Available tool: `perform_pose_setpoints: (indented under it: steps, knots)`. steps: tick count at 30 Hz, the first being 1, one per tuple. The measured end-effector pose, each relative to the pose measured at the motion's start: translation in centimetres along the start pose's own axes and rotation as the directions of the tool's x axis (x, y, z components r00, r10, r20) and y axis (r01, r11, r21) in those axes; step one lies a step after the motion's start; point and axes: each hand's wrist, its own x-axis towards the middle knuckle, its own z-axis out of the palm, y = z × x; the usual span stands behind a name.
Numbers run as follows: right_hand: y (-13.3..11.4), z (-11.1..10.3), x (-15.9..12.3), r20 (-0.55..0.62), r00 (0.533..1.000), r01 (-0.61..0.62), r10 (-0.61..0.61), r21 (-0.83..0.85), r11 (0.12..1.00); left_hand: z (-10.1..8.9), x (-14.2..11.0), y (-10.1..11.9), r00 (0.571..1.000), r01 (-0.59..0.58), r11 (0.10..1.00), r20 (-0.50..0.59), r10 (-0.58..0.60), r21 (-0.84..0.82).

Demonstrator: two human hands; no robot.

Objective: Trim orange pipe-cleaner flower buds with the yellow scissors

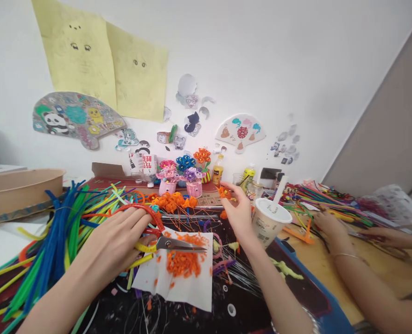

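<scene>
My left hand point(118, 236) is curled at the handles of a pair of scissors point(181, 244), whose blades lie over a white paper sheet point(192, 294). Orange fuzzy clippings point(183, 264) are heaped on that sheet. A red-orange pipe cleaner point(157, 218) arches just beyond my left fingers; whether they touch it I cannot tell. My right hand point(238, 208) is raised, with thumb and fingertips pinching a small orange pipe-cleaner flower point(225, 193). Several more orange flowers on thin stems point(171, 202) lie between my hands, toward the back.
Bundled blue and green pipe cleaners point(58, 232) spread at left. Potted pipe-cleaner flowers point(193, 185) and a yellow-capped bottle point(218, 170) stand by the wall. A paper cup point(270, 225) is close to my right wrist. Another person's hands point(331, 227) are at the right-hand table.
</scene>
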Motion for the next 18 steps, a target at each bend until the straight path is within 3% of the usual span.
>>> perform_pose_setpoints:
  steps: [4,10,14,18]
  knots:
    - [0.5,0.3,0.0,-0.016,1.0,0.013,-0.014,-0.073,0.997,-0.4,0.3,0.4,0.998,0.001,1.0,-0.059,-0.001,0.004]
    - [1.0,1.3,2.5,0.033,0.999,0.015,-0.009,-0.186,0.982,-0.8,0.3,1.0,0.98,-0.111,0.991,-0.16,0.121,0.072]
    - [0.3,3.6,5.3,0.191,0.982,0.058,-0.005,-0.273,0.96,-1.1,0.2,1.5,0.962,-0.12,0.991,-0.239,0.131,0.06]
    - [-0.1,7.2,6.7,0.403,0.915,0.152,0.005,-0.357,0.922,-1.4,0.0,1.7,0.958,-0.131,0.99,-0.251,0.14,0.05]
